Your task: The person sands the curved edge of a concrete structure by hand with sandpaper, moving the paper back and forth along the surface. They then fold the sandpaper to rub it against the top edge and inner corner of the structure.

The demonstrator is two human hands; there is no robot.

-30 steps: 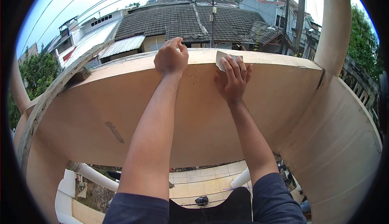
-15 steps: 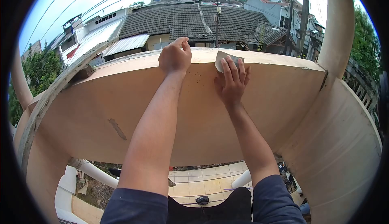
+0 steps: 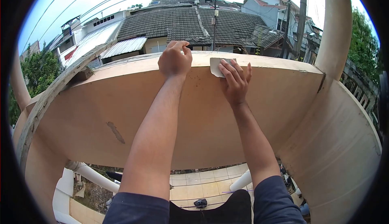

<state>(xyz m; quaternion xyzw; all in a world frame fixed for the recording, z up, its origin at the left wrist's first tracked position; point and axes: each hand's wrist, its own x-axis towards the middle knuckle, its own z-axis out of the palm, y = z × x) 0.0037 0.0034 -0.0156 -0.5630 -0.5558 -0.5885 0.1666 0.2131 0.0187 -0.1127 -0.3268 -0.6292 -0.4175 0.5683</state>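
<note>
My right hand presses a grey-beige sheet of sandpaper against the upper front edge of a cream-painted wall. Its fingers lie over the right part of the sheet, and the thumb is mostly hidden. To the left, my left hand is closed in a fist at the wall's top ledge, with the inside of the fist hidden from me. Small dark specks mark the wall between the two hands.
A rough-edged curved beam runs along the left, and a round column rises at the right. Far below is a tiled floor with a black bundle. Tiled roofs and overhead wires lie beyond the wall.
The sandpaper has shifted a little left and down along the wall's edge, and my right hand has tilted with its fingers angled further left. My left hand stays at nearly the same spot.
</note>
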